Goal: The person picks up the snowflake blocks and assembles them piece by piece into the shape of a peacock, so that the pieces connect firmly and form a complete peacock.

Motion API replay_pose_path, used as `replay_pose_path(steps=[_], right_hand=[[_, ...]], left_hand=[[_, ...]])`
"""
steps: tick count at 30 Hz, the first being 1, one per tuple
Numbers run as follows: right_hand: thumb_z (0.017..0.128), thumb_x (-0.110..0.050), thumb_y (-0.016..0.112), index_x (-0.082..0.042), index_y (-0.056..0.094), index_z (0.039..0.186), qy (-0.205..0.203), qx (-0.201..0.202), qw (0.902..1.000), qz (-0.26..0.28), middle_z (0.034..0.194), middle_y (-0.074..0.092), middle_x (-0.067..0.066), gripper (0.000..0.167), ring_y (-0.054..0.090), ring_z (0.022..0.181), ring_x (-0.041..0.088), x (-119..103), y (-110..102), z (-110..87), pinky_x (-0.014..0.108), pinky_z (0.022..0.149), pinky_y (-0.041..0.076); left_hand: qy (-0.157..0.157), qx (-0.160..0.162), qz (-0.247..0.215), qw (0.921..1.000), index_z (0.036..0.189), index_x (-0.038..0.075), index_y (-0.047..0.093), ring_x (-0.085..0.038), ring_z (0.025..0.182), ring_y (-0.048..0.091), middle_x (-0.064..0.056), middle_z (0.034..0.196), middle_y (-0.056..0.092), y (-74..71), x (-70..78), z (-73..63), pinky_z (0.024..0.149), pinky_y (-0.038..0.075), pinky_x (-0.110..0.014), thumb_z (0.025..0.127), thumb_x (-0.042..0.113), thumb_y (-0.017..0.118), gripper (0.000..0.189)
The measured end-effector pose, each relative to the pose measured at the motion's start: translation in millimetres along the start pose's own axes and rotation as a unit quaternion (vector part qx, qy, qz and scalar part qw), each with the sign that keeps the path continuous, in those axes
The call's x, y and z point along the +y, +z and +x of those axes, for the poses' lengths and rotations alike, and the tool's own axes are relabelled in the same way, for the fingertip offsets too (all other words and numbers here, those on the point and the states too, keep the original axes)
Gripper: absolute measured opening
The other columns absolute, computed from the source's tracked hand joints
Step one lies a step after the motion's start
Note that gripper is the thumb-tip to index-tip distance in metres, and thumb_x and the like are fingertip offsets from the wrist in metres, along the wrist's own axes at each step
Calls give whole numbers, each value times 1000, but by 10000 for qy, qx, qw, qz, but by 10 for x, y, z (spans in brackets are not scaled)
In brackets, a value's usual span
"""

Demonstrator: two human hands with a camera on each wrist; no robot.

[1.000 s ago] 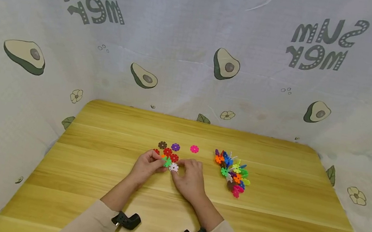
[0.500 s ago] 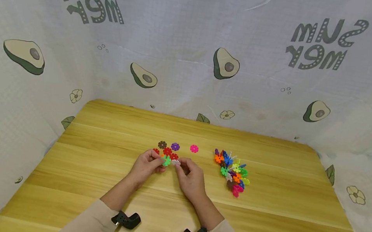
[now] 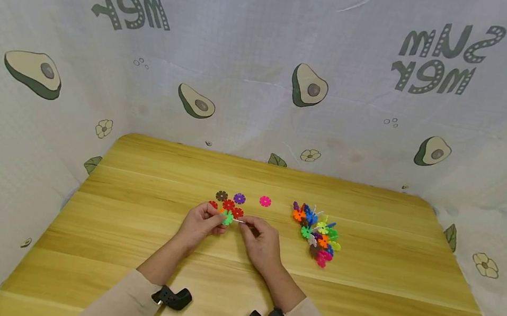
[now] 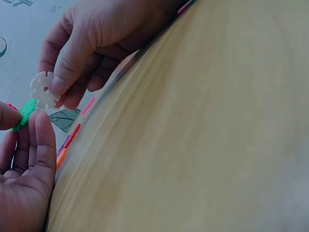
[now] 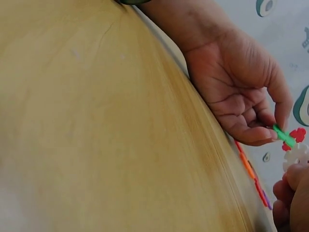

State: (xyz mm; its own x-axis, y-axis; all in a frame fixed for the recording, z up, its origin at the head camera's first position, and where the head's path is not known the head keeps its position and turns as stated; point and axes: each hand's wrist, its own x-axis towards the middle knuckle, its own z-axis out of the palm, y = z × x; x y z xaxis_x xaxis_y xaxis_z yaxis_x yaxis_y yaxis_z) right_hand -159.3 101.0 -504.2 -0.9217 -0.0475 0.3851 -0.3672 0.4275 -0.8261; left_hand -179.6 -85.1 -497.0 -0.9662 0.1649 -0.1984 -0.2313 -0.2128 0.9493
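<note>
My left hand pinches a green notched snowflake disc between thumb and fingers. From the other side, my right hand pinches a white snowflake disc, which looks edge-on in the head view. The white disc's rim sits right at the green disc's edge, roughly crosswise to it. Behind the green disc, a red piece shows close up in the right wrist view. Just beyond the hands lie red discs, with a bit of orange partly covered by the left fingers.
Farther back are a brown disc, a purple disc and a pink disc. Off to the right stands a cluster of joined multicoloured discs. A patterned cloth hangs behind the wooden table.
The white disc, flat by the right fingers a second ago, has been picked up and turned edge-on, up to the green disc. The left hand keeps its hold nearly in place.
</note>
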Motion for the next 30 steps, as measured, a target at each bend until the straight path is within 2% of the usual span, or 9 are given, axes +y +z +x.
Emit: replay_pose_path(steps=[7,14,21,30], right_hand=[[93,-8,74,-12,79,98,16,-75,10000,62,95,79,7,8,69,80,12,-12,1,-2,22,69,56],[94,-8,73,-11,80,97,-58,-111,9999,45,98,80,5,8,74,88,16,-15,-6,4,25,75,60],[91,-6,75,-9,81,97,-506,44,9987,-79,96,80,8,9,77,89,23,6,-10,5,29,76,63],[88,-4,77,-8,81,96,-786,217,9964,-240,94,80,9,10,78,87,24,25,-6,10,31,75,64]], left_hand=[[44,50,129,9999,89,1,55,-11,67,69,-4,77,65,12,-2,-1,66,62,-23,94,-5,63,11],[20,-64,115,9999,92,-1,56,-10,70,71,-4,79,65,-1,-2,-2,68,63,-22,94,-4,63,9],[-6,-188,88,9998,93,-2,56,-11,71,71,-5,81,65,-9,4,-4,71,63,-23,95,-5,63,8],[29,-154,184,9997,90,-2,58,-12,71,72,-5,79,68,10,-4,-5,71,64,-25,94,-7,64,9]])
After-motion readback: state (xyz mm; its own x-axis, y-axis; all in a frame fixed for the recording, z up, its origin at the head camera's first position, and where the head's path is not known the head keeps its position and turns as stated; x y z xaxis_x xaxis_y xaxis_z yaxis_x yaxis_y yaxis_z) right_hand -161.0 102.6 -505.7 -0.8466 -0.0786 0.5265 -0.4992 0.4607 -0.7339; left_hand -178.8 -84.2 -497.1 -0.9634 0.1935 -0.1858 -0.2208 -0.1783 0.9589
